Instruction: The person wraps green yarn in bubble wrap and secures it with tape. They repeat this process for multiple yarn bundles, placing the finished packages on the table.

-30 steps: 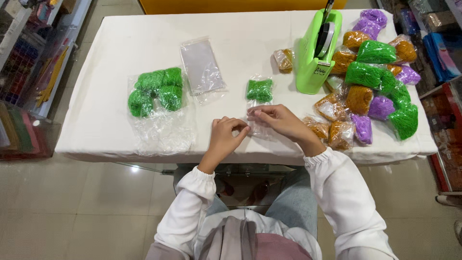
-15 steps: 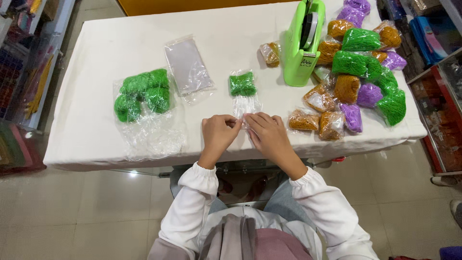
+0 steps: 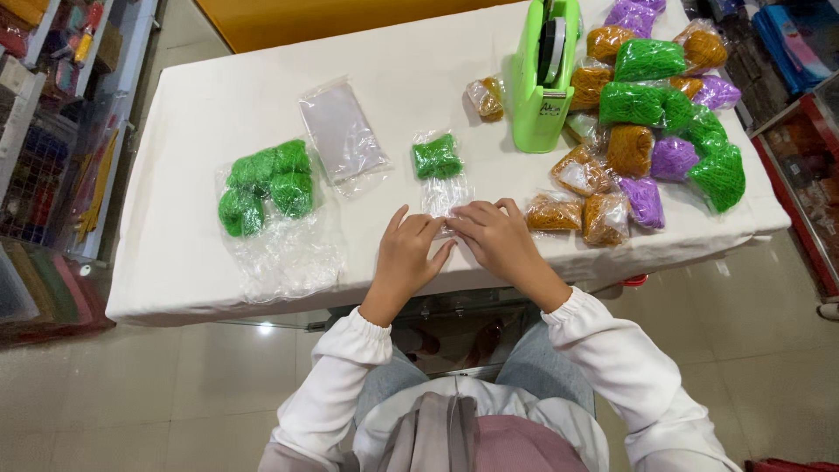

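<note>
Seemingly light and slippery, the clear bag of green yarn (image 3: 440,175) is pinched at its open end by left hand (image 3: 409,253) and right hand (image 3: 495,238), below the green tape dispenser (image 3: 544,79).

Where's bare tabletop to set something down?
Free: far-left corner behind the green bundles; strip between flat clear bags and tape dispenser. Crowded: right side, packet pile; front centre, both hands on small clear bag.
</note>
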